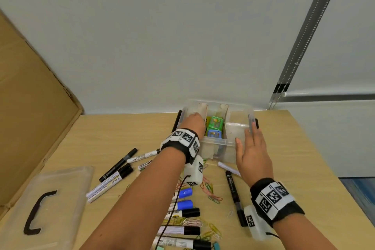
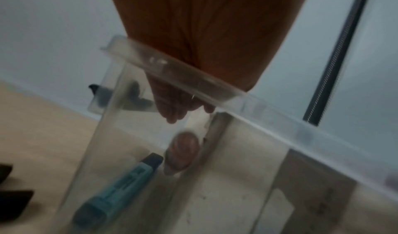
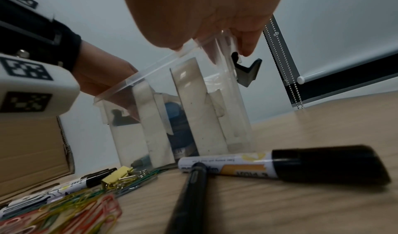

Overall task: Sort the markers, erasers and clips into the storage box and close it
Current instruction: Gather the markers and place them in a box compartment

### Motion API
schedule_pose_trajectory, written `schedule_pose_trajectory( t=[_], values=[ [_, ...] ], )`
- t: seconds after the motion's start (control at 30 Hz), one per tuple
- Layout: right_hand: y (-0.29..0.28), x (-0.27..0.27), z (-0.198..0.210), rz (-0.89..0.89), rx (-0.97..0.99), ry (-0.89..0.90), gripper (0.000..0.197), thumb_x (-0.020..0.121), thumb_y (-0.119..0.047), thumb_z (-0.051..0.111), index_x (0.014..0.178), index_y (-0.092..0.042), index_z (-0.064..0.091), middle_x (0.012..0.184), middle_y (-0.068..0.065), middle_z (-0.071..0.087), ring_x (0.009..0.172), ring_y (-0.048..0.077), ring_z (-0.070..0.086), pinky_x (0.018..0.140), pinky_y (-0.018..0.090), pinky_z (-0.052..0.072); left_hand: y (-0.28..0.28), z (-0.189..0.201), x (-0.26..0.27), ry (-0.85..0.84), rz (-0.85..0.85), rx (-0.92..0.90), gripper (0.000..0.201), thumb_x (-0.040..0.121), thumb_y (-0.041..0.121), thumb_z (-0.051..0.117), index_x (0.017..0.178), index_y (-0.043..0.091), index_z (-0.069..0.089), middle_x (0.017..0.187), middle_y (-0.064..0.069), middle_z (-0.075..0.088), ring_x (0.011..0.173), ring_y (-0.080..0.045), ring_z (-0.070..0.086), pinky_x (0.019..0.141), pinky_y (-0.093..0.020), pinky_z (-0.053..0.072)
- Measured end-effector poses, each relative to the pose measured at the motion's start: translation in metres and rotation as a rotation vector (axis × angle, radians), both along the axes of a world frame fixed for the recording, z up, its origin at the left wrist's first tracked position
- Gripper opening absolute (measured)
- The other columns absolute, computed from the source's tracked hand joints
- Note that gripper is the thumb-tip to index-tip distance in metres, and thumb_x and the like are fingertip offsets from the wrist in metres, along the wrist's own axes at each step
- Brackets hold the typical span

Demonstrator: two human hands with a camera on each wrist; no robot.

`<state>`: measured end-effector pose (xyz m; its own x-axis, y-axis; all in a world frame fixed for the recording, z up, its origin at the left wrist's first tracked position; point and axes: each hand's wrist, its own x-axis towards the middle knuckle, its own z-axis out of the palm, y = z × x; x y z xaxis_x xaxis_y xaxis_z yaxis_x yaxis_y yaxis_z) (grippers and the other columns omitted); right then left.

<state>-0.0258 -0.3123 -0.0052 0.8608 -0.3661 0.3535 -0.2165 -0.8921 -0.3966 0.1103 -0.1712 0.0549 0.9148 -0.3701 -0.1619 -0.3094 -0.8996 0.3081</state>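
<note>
The clear storage box [image 1: 215,142] stands at the table's middle back, open, with white dividers. My left hand [image 1: 193,122] reaches down into its left compartment; through the wall its fingers [image 2: 175,113] hang loosely and grip nothing. Just below the thumb [image 2: 183,152] a teal marker [image 2: 116,191] lies in the box. My right hand [image 1: 250,140] rests with straight fingers on the box's right rim [image 3: 155,74], beside a black latch [image 3: 247,70]. A green eraser [image 1: 215,123] and a blue eraser [image 1: 214,134] sit in the middle compartment.
Several markers [image 1: 118,165] and coloured paper clips [image 1: 211,191] lie scattered on the table in front of the box. A black pen [image 1: 235,195] lies by my right wrist. The clear lid [image 1: 60,189] with its black handle lies front left, next to a cardboard sheet [image 1: 30,107].
</note>
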Motion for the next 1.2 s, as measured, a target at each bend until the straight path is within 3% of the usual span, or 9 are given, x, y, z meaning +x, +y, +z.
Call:
schedule_pose_trajectory(
  t=[0.13, 0.2, 0.37, 0.5, 0.63, 0.73, 0.93, 1.07, 1.2],
  values=[
    [-0.003, 0.001, -0.004, 0.018, -0.023, 0.002, 0.066, 0.096, -0.049, 0.013, 0.141, -0.008, 0.040, 0.159, 0.006, 0.014, 0.146, 0.024, 0.017, 0.114, 0.040, 0.033, 0.020, 0.008, -0.027, -0.203, -0.050, -0.388, 0.040, 0.097, 0.013, 0.039, 0.137, 0.011, 0.042, 0.138, -0.007, 0.045, 0.126, -0.021, 0.044, 0.107, -0.031, 0.035],
    [-0.004, 0.001, -0.005, 0.053, 0.000, -0.007, 0.065, 0.097, -0.048, 0.014, 0.142, -0.009, 0.039, 0.160, 0.005, 0.012, 0.147, 0.025, 0.015, 0.116, 0.041, 0.029, 0.029, 0.011, -0.053, -0.389, -0.121, -0.442, 0.037, 0.095, 0.018, 0.043, 0.133, 0.020, 0.045, 0.131, 0.001, 0.044, 0.123, -0.013, 0.040, 0.107, -0.027, 0.035],
    [-0.011, -0.013, 0.000, 0.213, 0.329, -0.169, 0.054, 0.101, -0.038, 0.032, 0.150, -0.020, 0.017, 0.159, -0.001, 0.014, 0.146, 0.013, 0.014, 0.118, 0.035, 0.021, 0.034, -0.017, -0.116, -0.474, -0.395, -0.258, 0.023, 0.089, 0.026, 0.050, 0.112, 0.029, 0.052, 0.120, 0.007, 0.047, 0.115, -0.012, 0.039, 0.102, -0.029, 0.034],
    [-0.015, -0.038, -0.005, 0.058, 0.389, -0.286, 0.042, 0.093, -0.013, 0.047, 0.133, -0.012, 0.033, 0.134, 0.004, 0.035, 0.125, 0.019, 0.039, 0.104, 0.033, 0.037, 0.031, -0.054, -0.131, -0.325, -0.692, -0.092, 0.025, 0.087, 0.014, 0.055, 0.110, 0.023, 0.058, 0.116, 0.003, 0.052, 0.108, -0.017, 0.042, 0.091, -0.039, 0.047],
    [-0.027, -0.047, -0.021, -0.005, 0.281, 0.061, 0.038, 0.084, -0.006, 0.056, 0.119, -0.011, 0.043, 0.116, 0.007, 0.046, 0.108, 0.024, 0.045, 0.085, 0.029, 0.039, 0.015, -0.069, -0.132, -0.234, -0.841, 0.056, 0.055, 0.083, -0.004, 0.051, 0.133, 0.018, 0.043, 0.140, -0.004, 0.041, 0.122, -0.025, 0.037, 0.091, -0.042, 0.043],
    [-0.031, -0.050, -0.030, 0.092, 0.148, 0.495, 0.033, 0.090, -0.026, 0.053, 0.122, -0.021, 0.044, 0.119, 0.002, 0.046, 0.110, 0.021, 0.042, 0.090, 0.029, 0.041, 0.005, -0.068, -0.134, -0.238, -0.849, 0.165, 0.047, 0.085, -0.004, 0.049, 0.129, 0.013, 0.049, 0.130, -0.008, 0.047, 0.117, -0.029, 0.042, 0.088, -0.042, 0.041],
    [-0.029, -0.049, -0.021, 0.190, -0.041, 0.660, 0.009, 0.094, -0.027, 0.043, 0.103, -0.024, 0.046, 0.108, 0.000, 0.044, 0.103, 0.020, 0.041, 0.083, 0.029, 0.043, 0.005, -0.064, -0.131, -0.265, -0.844, 0.314, 0.027, 0.087, -0.001, 0.050, 0.112, 0.007, 0.058, 0.116, -0.012, 0.056, 0.114, -0.031, 0.043, 0.086, -0.042, 0.038],
    [-0.029, -0.057, 0.002, 0.215, 0.051, 0.627, 0.003, 0.092, -0.027, 0.048, 0.094, -0.024, 0.048, 0.095, -0.004, 0.057, 0.083, 0.015, 0.055, 0.073, 0.029, 0.050, 0.031, -0.051, -0.124, -0.243, -0.781, 0.191, 0.024, 0.089, 0.011, 0.054, 0.112, 0.014, 0.058, 0.115, -0.005, 0.057, 0.109, -0.025, 0.048, 0.088, -0.038, 0.039],
    [-0.023, -0.065, 0.046, 0.353, 0.325, 0.347, 0.005, 0.086, -0.023, 0.064, 0.088, -0.025, 0.059, 0.087, -0.007, 0.065, 0.080, 0.006, 0.063, 0.075, 0.027, 0.054, 0.080, -0.030, -0.124, -0.202, -0.536, -0.134, 0.023, 0.092, 0.029, 0.054, 0.115, 0.029, 0.056, 0.116, 0.012, 0.057, 0.109, -0.008, 0.048, 0.097, -0.027, 0.040]
  ],
)
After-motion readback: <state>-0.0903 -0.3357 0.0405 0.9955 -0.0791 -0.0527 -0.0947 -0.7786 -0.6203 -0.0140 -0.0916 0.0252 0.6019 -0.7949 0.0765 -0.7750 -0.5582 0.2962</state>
